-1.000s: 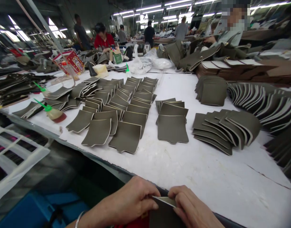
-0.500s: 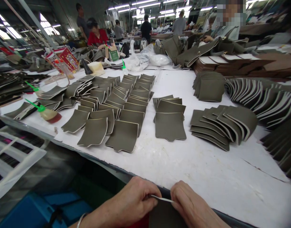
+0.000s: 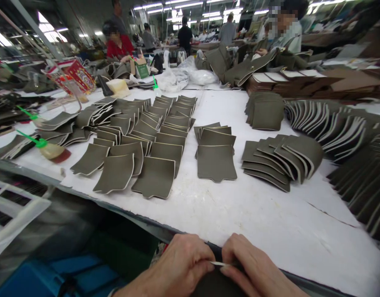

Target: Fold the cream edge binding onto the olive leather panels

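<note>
Both hands pinch the upper edge of a dark olive leather panel [image 3: 219, 282] at the table's front edge. My left hand [image 3: 185, 260] is closed on the edge from the left, and my right hand [image 3: 247, 262] grips it from the right. A short pale strip of the edge shows between the fingertips; the lower part of the panel runs out of the picture. Beyond the hands lies a small overlapping stack of similar panels [image 3: 217, 163]. To its left, rows of olive panels [image 3: 154, 177] overlap, and to its right a fanned pile of curved pieces [image 3: 270, 161] rests.
A glue bottle [image 3: 52, 150] with a green nozzle lies at the left. Plastic bags [image 3: 174, 78] and brown stacked pieces [image 3: 276, 82] stand at the back. A white rack [image 3: 13, 210] and a blue bin [image 3: 50, 276] are below the table edge. Several people work behind.
My hands have drawn closer together along the panel's edge, so less of the pale strip shows. The camera view has shifted slightly, moving the table's contents left in the picture.
</note>
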The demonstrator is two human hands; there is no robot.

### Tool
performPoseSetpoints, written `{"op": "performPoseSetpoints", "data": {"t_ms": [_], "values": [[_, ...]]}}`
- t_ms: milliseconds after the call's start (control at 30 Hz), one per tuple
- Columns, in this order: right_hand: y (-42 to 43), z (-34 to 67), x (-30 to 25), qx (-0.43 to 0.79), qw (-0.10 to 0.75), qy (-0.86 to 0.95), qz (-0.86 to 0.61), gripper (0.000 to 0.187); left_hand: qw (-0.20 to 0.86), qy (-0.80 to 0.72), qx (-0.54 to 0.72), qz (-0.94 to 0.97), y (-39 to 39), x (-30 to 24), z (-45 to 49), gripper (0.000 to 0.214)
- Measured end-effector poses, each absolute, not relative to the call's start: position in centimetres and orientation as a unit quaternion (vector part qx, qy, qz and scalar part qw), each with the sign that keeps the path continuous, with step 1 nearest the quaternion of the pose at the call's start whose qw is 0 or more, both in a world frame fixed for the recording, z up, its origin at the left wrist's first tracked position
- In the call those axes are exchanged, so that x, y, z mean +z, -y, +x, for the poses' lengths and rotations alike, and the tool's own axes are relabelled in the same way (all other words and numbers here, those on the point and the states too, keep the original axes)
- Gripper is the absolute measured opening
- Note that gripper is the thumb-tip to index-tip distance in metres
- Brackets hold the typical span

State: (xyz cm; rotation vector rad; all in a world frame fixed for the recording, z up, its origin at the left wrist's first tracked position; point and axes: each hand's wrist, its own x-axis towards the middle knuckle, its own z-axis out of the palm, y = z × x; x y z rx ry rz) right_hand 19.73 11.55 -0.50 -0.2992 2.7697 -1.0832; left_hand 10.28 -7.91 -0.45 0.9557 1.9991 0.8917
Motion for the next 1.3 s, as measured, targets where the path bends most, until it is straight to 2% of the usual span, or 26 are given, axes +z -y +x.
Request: {"op": "performPoseSetpoints", "data": {"t_ms": [100, 233, 300, 733, 833, 1067, 1300], "values": [[-11.9, 19.7, -0.2, -0.380, 0.078, -0.917, -0.091, 0.030, 0.363, -0.772, 0.354, 0.383, 8.1, -0.8, 10.4, 0.015], [-12.0, 19.3, 0.0, -0.342, 0.111, -0.924, -0.131, 0.015, 0.326, -0.767, 0.377, 0.405, 8.3, -2.4, 10.6, 0.016], [-12.1, 19.0, 0.2, -0.331, 0.129, -0.926, -0.130, 0.013, 0.305, -0.762, 0.391, 0.417, 8.5, -2.9, 10.7, 0.015], [-14.5, 20.6, 0.1, -0.279, 0.162, -0.934, -0.155, 0.020, 0.304, -0.781, 0.394, 0.378, 9.1, -2.7, 10.7, 0.015], [-14.5, 20.8, -0.1, -0.290, 0.165, -0.932, -0.144, 0.020, 0.306, -0.795, 0.332, 0.405, 8.2, -1.9, 10.7, 0.015], [-14.1, 20.5, 0.1, -0.337, 0.162, -0.916, -0.145, 0.020, 0.342, -0.799, 0.096, 0.485, 3.7, 0.6, 11.3, 0.009], [-15.1, 21.7, 0.1, -0.370, 0.126, -0.913, -0.119, 0.020, 0.359, -0.796, 0.220, 0.434, 4.1, -0.7, 11.4, 0.023]]}}
